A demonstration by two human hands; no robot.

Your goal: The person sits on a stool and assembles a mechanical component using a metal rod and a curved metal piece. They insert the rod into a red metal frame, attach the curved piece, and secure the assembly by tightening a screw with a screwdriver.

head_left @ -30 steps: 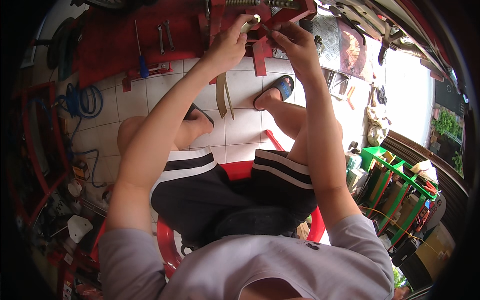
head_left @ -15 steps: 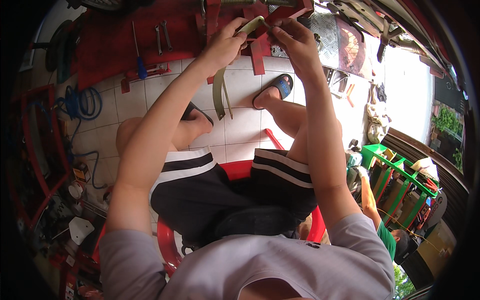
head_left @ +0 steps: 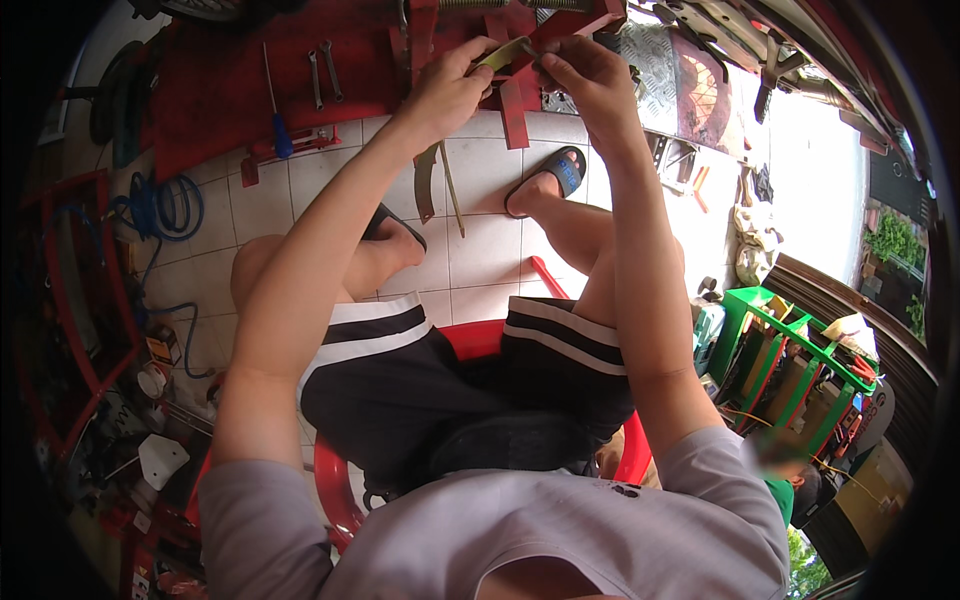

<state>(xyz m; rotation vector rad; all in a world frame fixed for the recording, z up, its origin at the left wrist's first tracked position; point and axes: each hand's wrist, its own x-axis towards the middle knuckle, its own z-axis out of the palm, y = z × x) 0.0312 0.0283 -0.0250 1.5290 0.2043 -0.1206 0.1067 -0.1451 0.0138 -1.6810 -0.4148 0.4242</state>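
The left hand (head_left: 450,92) has its fingers closed around a curved, olive-yellow metal strip (head_left: 505,54), whose upper end projects up and to the right of them. The right hand (head_left: 592,82) has its thumb and fingertips pinched together at that end; whether they grip the strip itself or something small on it, I cannot tell. A broad tail (head_left: 426,188) and a narrower tail (head_left: 453,192) hang below the left fingers; where they join the upper part is hidden.

A slackened left grip could let the strip drop to the tiled floor (head_left: 480,270) beneath the fingers. The strip looks thin, so a slip of the right pinch might drag its edge across the fingertips. A careless swing could knock it against the red steel arm (head_left: 514,115) just below and between the two sets of fingers. The screwdriver (head_left: 282,138), left of the fingers, lies with its blue handle past the edge of the red bench (head_left: 215,100), so a bump could tip it off.

Well to the right of and below the fingers, a green rack (head_left: 800,327) holds upright boxes in its bays, with a whitish bundle (head_left: 850,340) on top. Far left of the fingers, a red open-fronted cabinet (head_left: 112,300) is too dark inside to read.
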